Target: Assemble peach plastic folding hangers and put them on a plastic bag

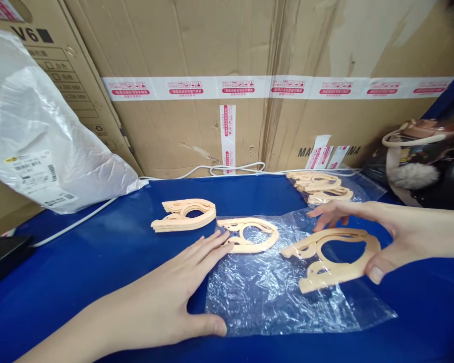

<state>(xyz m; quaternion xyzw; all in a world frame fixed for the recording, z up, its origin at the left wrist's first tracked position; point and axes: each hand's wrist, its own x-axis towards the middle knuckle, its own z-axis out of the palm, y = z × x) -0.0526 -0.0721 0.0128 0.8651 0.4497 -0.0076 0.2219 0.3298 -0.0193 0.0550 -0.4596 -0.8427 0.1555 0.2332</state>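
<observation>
My right hand (397, 234) grips a peach plastic cut-out ring piece (335, 259) by its right side, thumb below and fingers over the top, holding it above a clear plastic bag (268, 292). My left hand (174, 297) lies flat and open on the bag's left edge, its fingertips touching a second peach piece (249, 234) that rests on the bag. A small stack of the same pieces (185, 214) sits just behind my left fingers on the blue table (79, 272).
Another bagged pile of peach pieces (321, 186) lies at the back right. Large cardboard boxes (227, 101) wall off the rear. A white plastic mailer bag (41, 141) sits back left, a white cable (227, 169) runs along the boxes, and a dark handbag (427, 161) stands at the right.
</observation>
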